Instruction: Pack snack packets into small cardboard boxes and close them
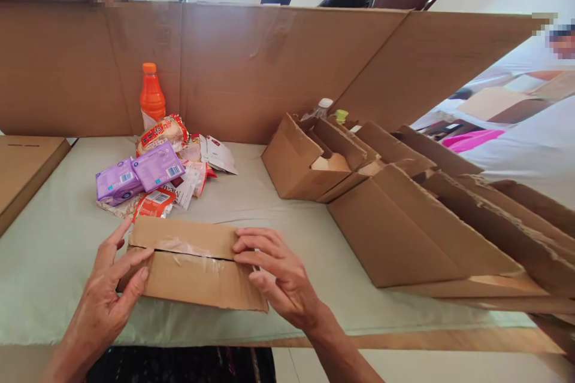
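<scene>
A small cardboard box (202,281) lies near the table's front edge, its two top flaps folded together with a thin dark gap between them. Clear tape, wrinkled, runs along that seam. My left hand (108,284) grips the box's left end, fingers bent over the corner and thumb on the front flap. At the opposite end, my right hand (285,278) holds the right side with fingertips on the top edge and thumb low. Just behind the box are two purple packs (139,173), an orange-and-white packet (156,202) and a wrapped bread (162,134).
An orange drink bottle (153,96) stands against a tall cardboard partition (242,72). Several open cardboard boxes (413,233) crowd the right side, with bottle caps showing in the rear ones. A flat carton (31,167) lies at the left. People are partly visible beyond the partition.
</scene>
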`<state>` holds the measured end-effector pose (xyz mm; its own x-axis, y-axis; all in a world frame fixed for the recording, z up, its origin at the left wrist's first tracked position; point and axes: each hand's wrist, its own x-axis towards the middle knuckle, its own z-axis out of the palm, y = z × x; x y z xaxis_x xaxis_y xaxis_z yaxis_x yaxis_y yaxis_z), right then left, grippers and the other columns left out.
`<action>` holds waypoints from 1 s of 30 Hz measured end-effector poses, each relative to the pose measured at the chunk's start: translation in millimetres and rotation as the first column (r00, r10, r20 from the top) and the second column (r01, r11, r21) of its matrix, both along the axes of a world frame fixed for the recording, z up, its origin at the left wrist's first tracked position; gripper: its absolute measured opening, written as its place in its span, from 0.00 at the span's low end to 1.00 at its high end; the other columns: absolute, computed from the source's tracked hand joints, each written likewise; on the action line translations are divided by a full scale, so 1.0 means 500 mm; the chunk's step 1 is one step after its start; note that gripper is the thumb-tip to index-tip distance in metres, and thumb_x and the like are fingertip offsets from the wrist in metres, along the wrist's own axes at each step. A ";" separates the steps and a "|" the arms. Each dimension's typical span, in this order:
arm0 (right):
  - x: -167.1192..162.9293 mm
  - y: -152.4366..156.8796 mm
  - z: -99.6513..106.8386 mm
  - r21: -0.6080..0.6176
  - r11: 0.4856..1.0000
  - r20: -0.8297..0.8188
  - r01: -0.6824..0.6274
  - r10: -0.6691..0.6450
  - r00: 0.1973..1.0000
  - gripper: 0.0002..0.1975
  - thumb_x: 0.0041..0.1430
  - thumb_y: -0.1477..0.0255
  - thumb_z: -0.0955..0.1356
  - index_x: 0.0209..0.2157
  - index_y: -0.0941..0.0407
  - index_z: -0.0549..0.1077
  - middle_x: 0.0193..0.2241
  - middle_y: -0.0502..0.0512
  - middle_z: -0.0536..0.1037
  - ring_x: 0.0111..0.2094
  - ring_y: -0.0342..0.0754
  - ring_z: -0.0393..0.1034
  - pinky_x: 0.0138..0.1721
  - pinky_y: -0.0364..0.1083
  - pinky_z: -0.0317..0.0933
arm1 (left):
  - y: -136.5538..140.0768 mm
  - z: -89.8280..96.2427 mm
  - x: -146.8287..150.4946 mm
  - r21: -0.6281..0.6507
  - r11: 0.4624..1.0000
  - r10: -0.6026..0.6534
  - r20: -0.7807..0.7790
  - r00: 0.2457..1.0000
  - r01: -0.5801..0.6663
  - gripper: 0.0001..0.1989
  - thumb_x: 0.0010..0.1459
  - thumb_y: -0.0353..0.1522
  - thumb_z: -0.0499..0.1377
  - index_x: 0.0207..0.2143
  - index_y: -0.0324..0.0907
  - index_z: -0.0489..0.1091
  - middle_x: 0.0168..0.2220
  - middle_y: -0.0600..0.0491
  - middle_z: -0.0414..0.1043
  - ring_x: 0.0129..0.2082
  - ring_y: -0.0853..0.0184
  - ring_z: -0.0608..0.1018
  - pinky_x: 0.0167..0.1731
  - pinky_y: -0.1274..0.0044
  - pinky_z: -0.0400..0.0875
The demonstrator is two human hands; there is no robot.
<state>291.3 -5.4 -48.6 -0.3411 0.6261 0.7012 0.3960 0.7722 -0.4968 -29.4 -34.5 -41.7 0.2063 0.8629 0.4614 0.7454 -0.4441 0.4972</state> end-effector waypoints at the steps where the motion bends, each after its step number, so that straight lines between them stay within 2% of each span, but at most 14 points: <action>1: 0.004 -0.004 -0.002 0.013 1.000 0.045 0.003 -0.003 0.999 0.17 0.73 0.60 0.61 0.45 0.52 0.78 0.42 0.59 0.83 0.51 0.58 0.75 0.50 0.58 0.68 | 0.001 -0.001 -0.002 -0.006 1.000 -0.004 -0.008 1.000 0.004 0.13 0.70 0.35 0.54 0.53 0.56 0.73 0.72 0.53 0.55 0.65 0.55 0.70 0.57 0.60 0.75; 6: 0.026 -0.040 -0.023 0.029 0.999 0.236 0.034 -0.040 0.971 0.30 0.70 0.49 0.61 0.63 0.55 0.68 0.57 0.63 0.78 0.63 0.61 0.66 0.59 0.60 0.62 | 0.007 0.002 -0.018 -0.056 0.997 -0.051 -0.029 0.998 0.049 0.13 0.70 0.39 0.55 0.55 0.55 0.72 0.72 0.51 0.57 0.65 0.55 0.72 0.56 0.63 0.77; 9: 0.026 -0.068 -0.048 0.031 0.994 0.315 0.105 -0.110 0.943 0.33 0.72 0.54 0.61 0.71 0.56 0.58 0.63 0.64 0.72 0.69 0.59 0.58 0.63 0.58 0.59 | 0.010 0.007 -0.038 -0.082 0.993 -0.086 -0.037 0.996 0.082 0.21 0.70 0.42 0.54 0.64 0.58 0.63 0.72 0.50 0.57 0.68 0.54 0.68 0.60 0.60 0.73; 12: 0.013 -0.092 -0.075 -0.011 0.980 0.299 0.200 -0.187 0.936 0.32 0.74 0.58 0.60 0.74 0.52 0.52 0.72 0.61 0.58 0.73 0.58 0.49 0.66 0.58 0.56 | 0.018 0.004 -0.059 -0.138 0.984 -0.115 -0.003 0.993 0.114 0.28 0.70 0.43 0.54 0.70 0.58 0.55 0.74 0.50 0.53 0.71 0.53 0.62 0.64 0.57 0.65; 15: -0.001 -0.108 -0.087 -0.133 0.951 0.242 0.280 -0.243 0.939 0.30 0.75 0.60 0.59 0.74 0.48 0.51 0.76 0.56 0.43 0.74 0.57 0.46 0.66 0.55 0.59 | 0.024 -0.007 -0.071 -0.211 0.960 -0.180 0.044 0.983 0.185 0.26 0.71 0.43 0.52 0.70 0.59 0.56 0.76 0.52 0.47 0.73 0.53 0.58 0.65 0.59 0.63; 18: 0.000 -0.115 -0.082 -0.215 0.949 0.204 0.232 -0.189 0.961 0.30 0.74 0.60 0.60 0.73 0.48 0.53 0.76 0.56 0.46 0.74 0.56 0.48 0.66 0.54 0.60 | 0.022 -0.017 -0.073 -0.230 0.953 -0.184 0.081 0.980 0.198 0.25 0.71 0.42 0.53 0.69 0.59 0.58 0.76 0.52 0.46 0.73 0.53 0.58 0.65 0.60 0.63; 22: 0.007 -0.114 -0.074 -0.225 0.959 0.155 0.172 -0.139 0.978 0.32 0.73 0.52 0.58 0.72 0.50 0.58 0.75 0.59 0.50 0.72 0.61 0.52 0.66 0.57 0.61 | 0.012 -0.024 -0.071 -0.213 0.962 -0.159 0.082 0.984 0.173 0.26 0.70 0.41 0.55 0.68 0.59 0.59 0.75 0.51 0.49 0.72 0.52 0.61 0.65 0.60 0.63; 24: 0.004 -0.113 -0.077 -0.229 0.954 0.106 0.193 -0.173 0.979 0.28 0.74 0.55 0.58 0.70 0.47 0.62 0.74 0.56 0.53 0.71 0.58 0.55 0.65 0.56 0.62 | 0.008 -0.026 -0.069 -0.214 0.964 -0.142 0.086 0.986 0.158 0.26 0.70 0.40 0.55 0.69 0.59 0.59 0.75 0.51 0.51 0.71 0.52 0.61 0.65 0.60 0.64; 27: -0.002 -0.108 -0.082 -0.269 0.934 0.032 0.235 -0.235 0.972 0.23 0.74 0.64 0.61 0.67 0.42 0.67 0.72 0.51 0.59 0.69 0.53 0.60 0.64 0.52 0.64 | -0.002 -0.025 -0.063 -0.203 0.969 -0.124 0.100 0.987 0.142 0.24 0.70 0.40 0.55 0.67 0.58 0.61 0.74 0.51 0.52 0.72 0.53 0.61 0.65 0.61 0.65; 30: 0.004 -0.094 -0.085 -0.338 0.920 -0.019 0.197 -0.216 0.976 0.21 0.73 0.65 0.62 0.65 0.42 0.70 0.70 0.52 0.62 0.68 0.54 0.62 0.64 0.54 0.64 | -0.028 -0.020 -0.047 -0.176 0.980 -0.074 0.124 0.989 0.096 0.21 0.69 0.40 0.55 0.63 0.57 0.66 0.73 0.51 0.54 0.69 0.53 0.65 0.64 0.61 0.68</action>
<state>293.2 -52.2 -91.1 -0.1463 0.8787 0.4544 0.4942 0.4629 -0.7359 -53.0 -48.7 -52.0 0.2367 0.9159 0.3241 0.6410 -0.3979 0.6563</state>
